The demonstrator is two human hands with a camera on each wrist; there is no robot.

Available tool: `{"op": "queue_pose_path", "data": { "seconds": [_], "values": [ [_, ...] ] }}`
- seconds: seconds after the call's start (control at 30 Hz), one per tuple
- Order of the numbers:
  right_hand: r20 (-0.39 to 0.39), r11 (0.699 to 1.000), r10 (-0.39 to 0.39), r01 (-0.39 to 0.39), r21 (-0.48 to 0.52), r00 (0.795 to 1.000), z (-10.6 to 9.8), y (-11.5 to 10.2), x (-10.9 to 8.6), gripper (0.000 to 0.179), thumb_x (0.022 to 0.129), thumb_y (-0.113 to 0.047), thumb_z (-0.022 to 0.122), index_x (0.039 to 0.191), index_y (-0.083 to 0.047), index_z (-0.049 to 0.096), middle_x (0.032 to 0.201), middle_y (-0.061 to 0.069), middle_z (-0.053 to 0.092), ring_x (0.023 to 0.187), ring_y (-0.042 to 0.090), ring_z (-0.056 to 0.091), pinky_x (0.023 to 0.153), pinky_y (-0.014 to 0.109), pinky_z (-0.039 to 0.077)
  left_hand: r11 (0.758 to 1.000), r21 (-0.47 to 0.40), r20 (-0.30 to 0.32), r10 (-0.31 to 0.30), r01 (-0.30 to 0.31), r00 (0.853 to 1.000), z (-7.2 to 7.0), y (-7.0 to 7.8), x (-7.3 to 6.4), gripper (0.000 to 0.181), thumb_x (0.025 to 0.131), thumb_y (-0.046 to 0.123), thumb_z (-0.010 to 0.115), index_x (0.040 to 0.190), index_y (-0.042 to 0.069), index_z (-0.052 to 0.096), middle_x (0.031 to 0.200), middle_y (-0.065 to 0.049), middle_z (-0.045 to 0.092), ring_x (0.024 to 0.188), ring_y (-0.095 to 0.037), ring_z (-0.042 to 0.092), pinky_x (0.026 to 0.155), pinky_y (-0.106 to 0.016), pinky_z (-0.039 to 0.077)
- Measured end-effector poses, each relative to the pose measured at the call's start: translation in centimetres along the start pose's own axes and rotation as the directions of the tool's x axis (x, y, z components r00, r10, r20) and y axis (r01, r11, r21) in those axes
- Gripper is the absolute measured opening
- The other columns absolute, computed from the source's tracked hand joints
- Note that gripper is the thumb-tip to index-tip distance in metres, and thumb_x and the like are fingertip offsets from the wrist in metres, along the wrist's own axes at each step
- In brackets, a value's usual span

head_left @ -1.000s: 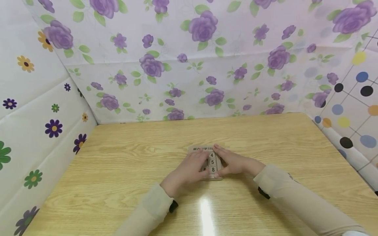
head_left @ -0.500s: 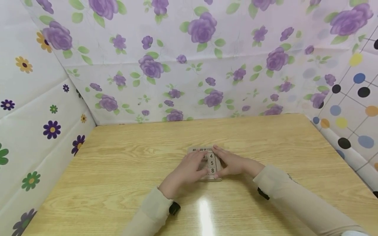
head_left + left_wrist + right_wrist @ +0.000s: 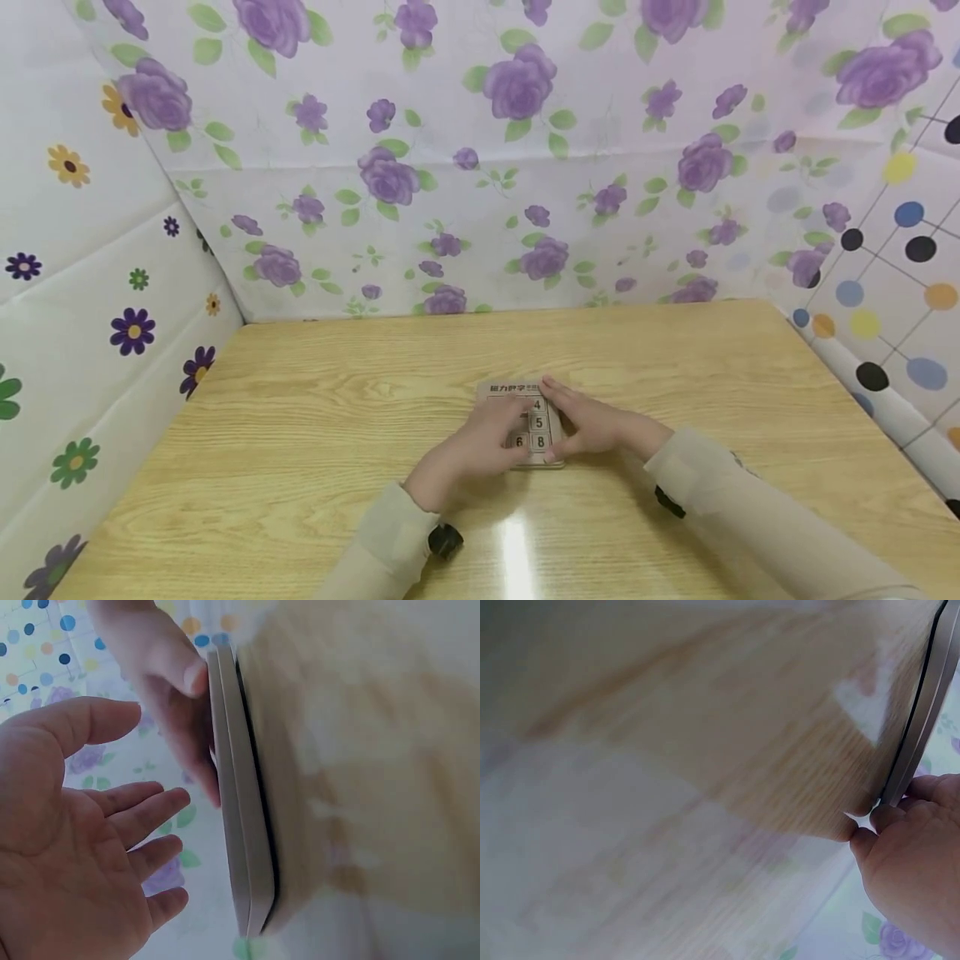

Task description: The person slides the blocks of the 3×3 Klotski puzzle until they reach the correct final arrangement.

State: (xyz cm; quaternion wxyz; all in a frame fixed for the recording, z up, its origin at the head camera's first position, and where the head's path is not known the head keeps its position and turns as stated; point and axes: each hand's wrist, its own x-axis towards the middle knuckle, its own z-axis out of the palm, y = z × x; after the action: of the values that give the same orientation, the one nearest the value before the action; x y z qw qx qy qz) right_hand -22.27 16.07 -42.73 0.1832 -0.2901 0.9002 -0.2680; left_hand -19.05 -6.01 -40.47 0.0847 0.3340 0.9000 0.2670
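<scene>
A flat number slide puzzle (image 3: 516,387) with square tiles lies on the wooden table; tiles 4, 5, 6 and 8 show at least in part. My left hand (image 3: 480,437) hovers over its left part, fingers stretched across the tiles and hiding several of them. In the left wrist view, that hand (image 3: 75,840) is spread with nothing in its grasp, beside the puzzle's edge (image 3: 244,802). My right hand (image 3: 592,422) holds the puzzle's right side, index finger at the top corner and thumb near the bottom one. In the right wrist view, fingertips (image 3: 885,814) meet the puzzle's edge and the tabletop.
The wooden table (image 3: 337,367) reaches back to a purple-flowered cloth (image 3: 465,217). A daisy-print sheet (image 3: 82,350) hangs on the left and a dotted sheet (image 3: 892,275) on the right. Glare lies on the tabletop in front of the puzzle.
My left fingers shift across the puzzle: tile 6, covered half a second ago, shows again, and tile 3 is now covered. The right hand keeps its hold. The head view has tilted slightly upward.
</scene>
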Motion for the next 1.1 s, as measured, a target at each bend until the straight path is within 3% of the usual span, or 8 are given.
{"op": "queue_pose_path", "data": {
  "seconds": [0.17,0.4,0.77,0.9,1.1],
  "values": [
    [0.002,1.000,-0.016,0.016,0.002,1.000,0.0,-0.1,0.0,0.110,0.076,-0.047,0.074,0.151,0.002,0.010,0.159,0.019,0.000,0.145,0.041,0.008,0.117,0.056,0.013,0.999,0.025,0.074,-0.039,0.037,0.996,0.5,0.6,0.0,0.064,0.088,0.028,0.057,0.145,0.007,0.037,0.152,-0.015,0.034,0.145,-0.032,0.020,0.119,-0.051,0.013],
    [0.011,1.000,-0.004,0.004,0.024,1.000,0.1,-0.2,0.0,0.109,0.077,-0.045,0.075,0.151,0.001,0.009,0.159,0.018,-0.001,0.145,0.040,0.007,0.117,0.056,0.012,0.994,0.077,0.124,-0.092,0.083,0.988,0.9,0.6,-0.1,0.067,0.089,0.032,0.057,0.147,0.008,0.034,0.152,-0.013,0.035,0.144,-0.030,0.022,0.119,-0.051,0.012],
    [0.002,1.000,0.004,-0.004,0.005,1.000,0.2,0.0,0.1,0.110,0.076,-0.046,0.075,0.151,0.001,0.010,0.159,0.018,-0.001,0.145,0.039,0.008,0.117,0.054,0.013,0.984,0.113,0.107,-0.147,0.135,0.983,0.2,0.6,-0.9,0.060,0.088,0.027,0.059,0.142,0.006,0.042,0.147,-0.012,0.043,0.143,-0.032,0.026,0.118,-0.053,0.016],
    [0.004,1.000,0.010,-0.010,0.003,1.000,0.3,0.2,0.2,0.111,0.076,-0.047,0.075,0.151,0.000,0.009,0.159,0.017,-0.002,0.145,0.039,0.007,0.117,0.054,0.013,0.984,0.142,0.065,-0.114,0.104,0.991,0.1,0.5,-1.1,0.059,0.087,0.026,0.059,0.140,0.005,0.044,0.145,-0.011,0.045,0.142,-0.032,0.027,0.118,-0.054,0.015],
    [0.006,1.000,0.010,-0.010,0.000,1.000,0.2,0.4,0.3,0.111,0.076,-0.049,0.074,0.152,-0.001,0.009,0.159,0.016,-0.001,0.145,0.038,0.007,0.118,0.054,0.012,0.976,0.212,0.051,0.036,-0.046,0.998,0.6,0.5,-0.7,0.053,0.089,0.023,0.053,0.139,0.007,0.046,0.143,-0.009,0.048,0.139,-0.029,0.034,0.116,-0.053,0.023]
  ]
}}
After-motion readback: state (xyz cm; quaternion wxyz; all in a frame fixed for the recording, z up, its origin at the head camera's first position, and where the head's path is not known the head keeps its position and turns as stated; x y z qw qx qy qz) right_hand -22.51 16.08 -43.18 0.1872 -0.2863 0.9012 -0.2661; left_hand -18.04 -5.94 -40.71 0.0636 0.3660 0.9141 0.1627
